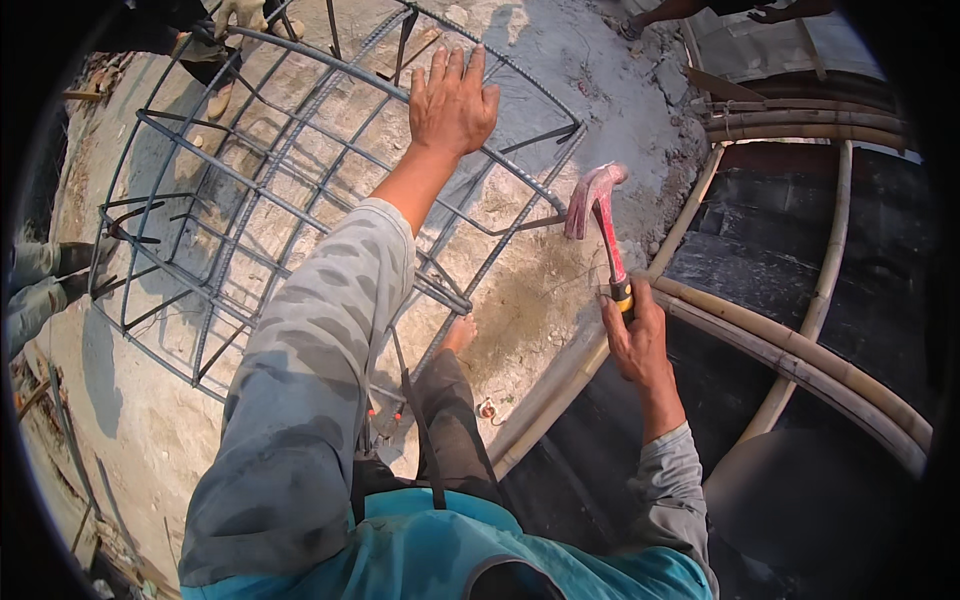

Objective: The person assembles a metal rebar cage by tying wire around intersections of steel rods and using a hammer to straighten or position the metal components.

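A steel rebar cage [262,188] of crossed bars spreads over the pale ground in front of me and to my left. My left hand [452,103] reaches out over its far right bars with the palm down. Its fingers are stretched out and appear to rest on the steel, without wrapping round a bar. To the right of the cage, my right hand [637,335] grips a claw hammer [611,245] by its black and yellow grip. The worn red hammer head points up, beside a bar end that sticks out from the cage's near right corner.
Bamboo poles [830,385] cross a dark sheet surface [770,225] on my right. A co-worker's gloved hand [240,14] is at the cage's far left corner. Another person's legs [45,275] stand at the left. Orange-tipped tools [383,428] hang by my waist, above my bare foot [460,333].
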Available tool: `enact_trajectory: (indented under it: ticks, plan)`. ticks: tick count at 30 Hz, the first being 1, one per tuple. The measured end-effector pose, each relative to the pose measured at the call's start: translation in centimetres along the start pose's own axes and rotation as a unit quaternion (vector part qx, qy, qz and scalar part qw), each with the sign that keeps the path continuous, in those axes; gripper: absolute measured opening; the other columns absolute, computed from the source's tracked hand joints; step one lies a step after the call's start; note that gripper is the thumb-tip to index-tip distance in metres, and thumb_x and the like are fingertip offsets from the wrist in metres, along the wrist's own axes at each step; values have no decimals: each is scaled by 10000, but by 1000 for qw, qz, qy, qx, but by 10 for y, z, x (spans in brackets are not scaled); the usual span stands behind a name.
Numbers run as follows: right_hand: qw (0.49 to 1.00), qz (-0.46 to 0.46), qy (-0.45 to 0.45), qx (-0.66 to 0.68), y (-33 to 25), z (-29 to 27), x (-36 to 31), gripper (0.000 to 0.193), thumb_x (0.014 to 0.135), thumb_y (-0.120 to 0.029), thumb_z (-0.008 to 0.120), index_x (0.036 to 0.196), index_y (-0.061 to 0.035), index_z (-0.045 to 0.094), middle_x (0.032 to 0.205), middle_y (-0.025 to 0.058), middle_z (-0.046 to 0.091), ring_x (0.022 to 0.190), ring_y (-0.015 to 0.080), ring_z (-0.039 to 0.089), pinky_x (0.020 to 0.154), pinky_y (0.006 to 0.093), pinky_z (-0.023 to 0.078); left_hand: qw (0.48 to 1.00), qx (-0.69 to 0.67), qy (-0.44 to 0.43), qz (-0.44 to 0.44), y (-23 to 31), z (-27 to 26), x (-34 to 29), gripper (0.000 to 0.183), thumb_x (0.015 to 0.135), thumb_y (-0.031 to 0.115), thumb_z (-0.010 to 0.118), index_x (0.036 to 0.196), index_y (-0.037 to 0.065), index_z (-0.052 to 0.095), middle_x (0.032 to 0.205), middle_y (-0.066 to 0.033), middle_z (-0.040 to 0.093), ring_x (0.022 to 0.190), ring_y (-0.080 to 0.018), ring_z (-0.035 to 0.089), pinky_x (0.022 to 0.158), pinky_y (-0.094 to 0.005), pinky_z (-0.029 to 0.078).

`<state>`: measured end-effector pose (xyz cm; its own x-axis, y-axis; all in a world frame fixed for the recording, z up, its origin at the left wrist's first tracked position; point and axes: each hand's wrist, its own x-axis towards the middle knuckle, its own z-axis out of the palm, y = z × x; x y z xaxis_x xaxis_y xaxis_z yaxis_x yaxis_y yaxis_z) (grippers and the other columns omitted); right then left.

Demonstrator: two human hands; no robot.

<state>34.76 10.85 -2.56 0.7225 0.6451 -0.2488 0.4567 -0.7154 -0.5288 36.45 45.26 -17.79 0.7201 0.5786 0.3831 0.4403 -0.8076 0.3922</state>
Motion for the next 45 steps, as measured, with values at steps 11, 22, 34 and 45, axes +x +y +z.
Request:
enact_trajectory:
  ticks: [11,22,34,45]
  plan:
    - [943,244,-111,199,-16,27,-3,267,1025,-285,525,937,-33,520,591,7,524,527,100,513,490,274,415,993,34,-116,-13,6,2,-5,573,979,401,442,1506,178,419,1482,-137,495,1420,-318,392,1147,-555,270]
    - [933,222,-76,271,-4,50,-16,343,1040,-360,511,931,-35,513,623,-2,507,496,77,479,449,264,383,998,22,-63,10,10,9,-8,589,971,389,459,1514,167,404,1479,-160,489,1434,-330,369,1140,-577,273]
    - [927,149,-26,343,-29,49,-24,426,1038,-424,486,912,-21,542,606,13,523,510,79,511,457,267,414,995,40,-85,37,0,9,-26,629,957,390,485,1539,185,364,1529,-175,420,1438,-337,358,1134,-592,268]
    - [926,125,-11,357,-18,53,-25,431,1027,-426,506,917,-13,561,619,22,539,496,93,512,447,272,407,992,59,-105,27,2,29,-29,618,965,388,470,1538,183,364,1529,-173,424,1452,-328,343,1140,-607,263]
